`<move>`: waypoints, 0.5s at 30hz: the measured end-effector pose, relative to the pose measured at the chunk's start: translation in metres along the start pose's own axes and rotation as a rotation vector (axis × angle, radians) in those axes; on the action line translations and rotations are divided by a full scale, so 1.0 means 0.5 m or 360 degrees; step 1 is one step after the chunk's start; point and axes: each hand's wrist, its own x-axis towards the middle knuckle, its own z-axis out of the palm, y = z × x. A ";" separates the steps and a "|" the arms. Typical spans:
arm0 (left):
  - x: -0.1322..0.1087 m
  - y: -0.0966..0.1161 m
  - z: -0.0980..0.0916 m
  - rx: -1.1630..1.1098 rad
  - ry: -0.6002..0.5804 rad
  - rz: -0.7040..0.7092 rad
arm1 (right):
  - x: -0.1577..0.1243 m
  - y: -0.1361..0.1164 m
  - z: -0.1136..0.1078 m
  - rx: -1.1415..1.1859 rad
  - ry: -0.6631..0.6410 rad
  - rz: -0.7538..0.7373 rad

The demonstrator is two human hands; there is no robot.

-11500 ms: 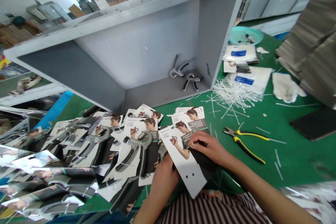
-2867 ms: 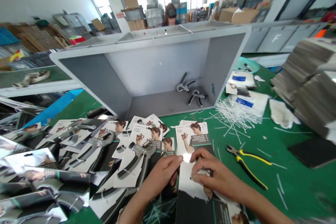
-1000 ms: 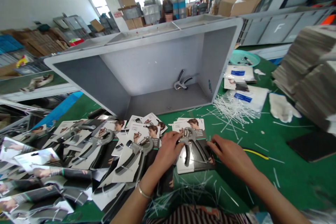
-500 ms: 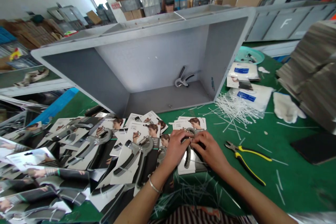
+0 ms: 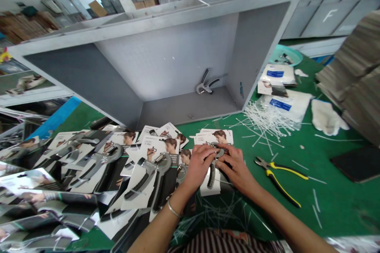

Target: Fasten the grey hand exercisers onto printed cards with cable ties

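A grey and black hand gripper [image 5: 211,174] lies on a printed backing card [image 5: 211,186] on the green table. My left hand [image 5: 199,165] and my right hand [image 5: 234,167] meet over the gripper's top, fingers curled and pinching at it. Both hands press the gripper against the card. A stack of the same cards [image 5: 214,136] lies just beyond my hands.
Carded hand grippers [image 5: 89,166] spread in a heap at the left. A grey open box [image 5: 261,35] stands ahead with one loose gripper [image 5: 207,84] inside. White cable ties [image 5: 264,116], yellow-handled pliers [image 5: 280,174], white gloves [image 5: 326,110] and card stacks [image 5: 356,67] lie at the right. A person sits behind the box.
A second ago my hands were apart on either side of the gripper on its card. They have since closed together over its top. One loose gripper has left the grey box.
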 end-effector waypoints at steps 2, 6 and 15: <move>0.000 -0.001 0.000 0.0010 -0.0010 0.0008 | 0.000 0.000 -0.002 0.0014 -0.0010 0.0002; -0.001 -0.001 -0.001 0.0017 -0.0023 0.0019 | 0.000 -0.004 -0.006 0.0048 0.0001 0.0020; -0.005 0.004 -0.004 0.0056 -0.0058 0.0034 | 0.000 -0.003 -0.003 0.0063 0.0033 0.0046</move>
